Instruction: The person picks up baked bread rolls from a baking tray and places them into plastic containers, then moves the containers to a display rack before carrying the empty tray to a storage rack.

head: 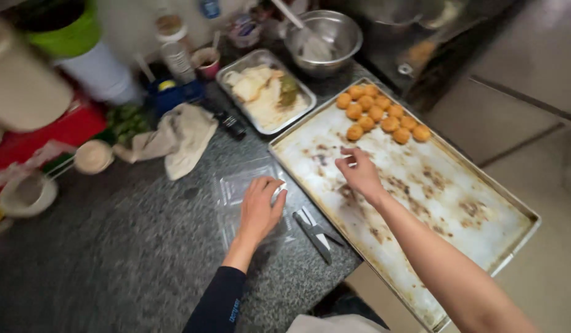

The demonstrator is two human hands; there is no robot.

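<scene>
Nearest the camera, beside the near-left edge of the big stained baking tray (pixel 458 203), the left hand (pixel 261 206) lies palm down with fingers loosely spread on a clear plastic container (pixel 245 197) that sits flat on the dark granite counter (pixel 113 246). Between that hand and the tray's edge lies a pair of tongs (pixel 316 231). Over the tray's left part, the right hand (pixel 359 172) hovers with fingers curled, pinching something small and pale that is too blurred to identify. At the tray's far corner sit about a dozen golden fried balls (pixel 381 114), clustered together. Left of the tray lies a crumpled cloth (pixel 180 139); beyond it stand a smaller steel tray of pale food (pixel 267 92) and a metal bowl (pixel 325 37).
</scene>
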